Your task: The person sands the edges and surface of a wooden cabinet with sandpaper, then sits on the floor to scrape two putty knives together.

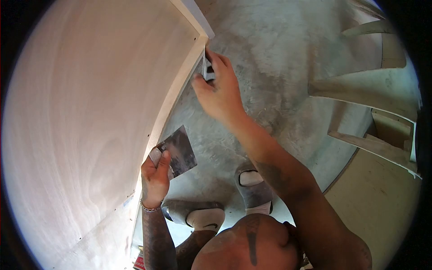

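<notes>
My left hand (155, 179) is closed on a flat, dark, square metal plate (180, 153) with smears on its face, close to the edge of a large wooden panel (90, 103). Farther up, my right hand (220, 83) grips a thin scraper-like blade (204, 67) and holds it against the panel's narrow edge near its corner. Fingers cover most of the blade's handle. The two hands are apart.
Below lies a grey concrete floor (279, 81). My feet in slides and white socks (207, 219) are near the panel's foot. On the right stand open wooden frames (369, 87) and a board (373, 198). A red item (139, 262) sits at the bottom.
</notes>
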`<state>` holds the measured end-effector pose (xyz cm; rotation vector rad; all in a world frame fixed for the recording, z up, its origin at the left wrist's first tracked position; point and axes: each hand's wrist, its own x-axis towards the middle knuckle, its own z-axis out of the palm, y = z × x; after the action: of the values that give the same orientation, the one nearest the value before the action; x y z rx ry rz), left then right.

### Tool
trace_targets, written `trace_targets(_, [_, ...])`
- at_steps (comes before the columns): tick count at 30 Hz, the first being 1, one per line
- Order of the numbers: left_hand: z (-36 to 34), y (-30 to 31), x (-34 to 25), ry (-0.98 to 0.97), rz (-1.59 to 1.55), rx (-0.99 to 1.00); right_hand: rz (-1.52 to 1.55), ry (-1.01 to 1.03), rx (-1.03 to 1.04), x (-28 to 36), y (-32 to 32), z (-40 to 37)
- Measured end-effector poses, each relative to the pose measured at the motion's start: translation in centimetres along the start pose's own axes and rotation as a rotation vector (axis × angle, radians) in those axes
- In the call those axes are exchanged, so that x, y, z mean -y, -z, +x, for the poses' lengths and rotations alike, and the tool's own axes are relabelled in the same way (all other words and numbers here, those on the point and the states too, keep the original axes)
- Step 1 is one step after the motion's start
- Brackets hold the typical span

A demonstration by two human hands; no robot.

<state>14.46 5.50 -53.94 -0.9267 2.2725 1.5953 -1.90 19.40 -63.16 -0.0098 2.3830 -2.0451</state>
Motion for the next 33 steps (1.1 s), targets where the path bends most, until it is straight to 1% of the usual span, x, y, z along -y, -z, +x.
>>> trace_targets(1, [0.0, 0.3, 0.0, 0.018, 0.02, 0.022, 0.016, -0.025, 0.049, 0.1, 0.7, -0.3])
trace_targets(2, [-0.1, 0.4, 0.1, 0.036, 0.041, 0.041, 0.021, -0.022, 0.049, -0.2, 1.0, -0.3])
trace_targets(4, [-0.1, 0.4, 0.3, -0.006, 0.015, 0.041, 0.242, -0.303, -0.055, -0.7, 1.6, 0.0])
trace_targets(5, [0.0, 0.3, 0.3, -0.046, -0.014, 0.047, 0.245, -0.301, -0.055, -1.1, 1.9, 0.5])
trace_targets(7, [0.1, 0.4, -0.2, -0.05, -0.004, 0.042, 0.474, -0.412, -0.045, -0.3, 2.5, 2.6])
trace_targets(8, [0.0, 0.4, -0.2, -0.055, 0.005, 0.037, 0.442, -0.459, -0.019, 0.1, 2.8, 3.7])
trace_targets(10, [-0.1, 0.4, -0.2, -0.033, -0.003, 0.032, 0.454, -0.433, 0.026, 2.1, 2.9, 5.1])
trace_targets(12, [0.0, 0.5, 0.2, -0.009, -0.022, 0.025, 0.457, -0.405, 0.078, 2.8, 2.9, 5.2])
trace_targets(14, [0.1, 0.6, 0.7, -0.004, -0.039, 0.052, 0.531, -0.458, -0.024, 3.3, 4.3, 4.9])
trace_targets(15, [0.1, 0.6, 0.6, -0.011, -0.046, 0.043, 0.53, -0.449, -0.016, 2.8, 4.8, 5.0])
trace_targets(17, [0.1, 0.5, 0.6, -0.006, -0.058, 0.056, 0.662, -0.545, -0.053, 1.0, 5.1, 4.9])
trace_targets(20, [-0.3, 0.6, -0.4, 0.027, -0.004, 0.067, 0.598, -0.578, -0.048, 0.9, 4.5, 5.0])
trace_targets(21, [-0.3, 0.7, -0.6, 0.027, -0.008, 0.058, 0.598, -0.576, -0.038, 0.9, 4.1, 5.2])
trace_targets(23, [-0.4, 0.9, -0.9, 0.044, 0.029, 0.057, 0.61, -0.44, 0.056, 1.0, 3.0, 5.7])
trace_targets(24, [-0.4, 0.9, -0.2, 0.044, 0.016, 0.042, 0.605, -0.435, 0.075, 1.2, 3.2, 5.4])
trace_targets(26, [-0.1, 0.8, 1.6, 0.122, -0.362, 0.023, 0.719, -0.591, -0.094, 2.4, 5.2, 3.7])
trace_targets(27, [-0.4, -0.2, 1.2, 0.11, -0.388, -0.007, 0.643, -0.507, -0.035, 2.4, 6.3, 2.0])
trace_targets(28, [-0.3, -1.3, -0.7, 0.241, -0.727, -0.053, 0.571, -0.42, 0.017, 2.8, 7.3, 0.3])
trace_targets(29, [-0.3, -1.6, -1.7, 0.371, -1.067, -0.097, 0.225, -0.23, 0.062, 3.3, 8.2, -1.7])
trace_targets(30, [-0.3, -0.8, -0.4, 0.385, -1.097, 0.076, -0.112, -0.028, 0.102, 4.0, 8.9, -3.7])
trace_targets(31, [-0.2, -0.6, 0.0, 0.371, -1.122, 0.042, -0.175, 0.181, 0.232, 4.9, 9.5, -5.6])
trace_targets(32, [0.2, -0.6, 0.1, 0.467, -1.161, 0.157, -0.231, 0.389, 0.363, 5.8, 10.0, -7.0])
trace_targets(33, [0.3, -0.5, 0.1, 0.559, -1.198, 0.278, -0.238, 0.516, 0.536, 6.1, 9.9, -7.8])
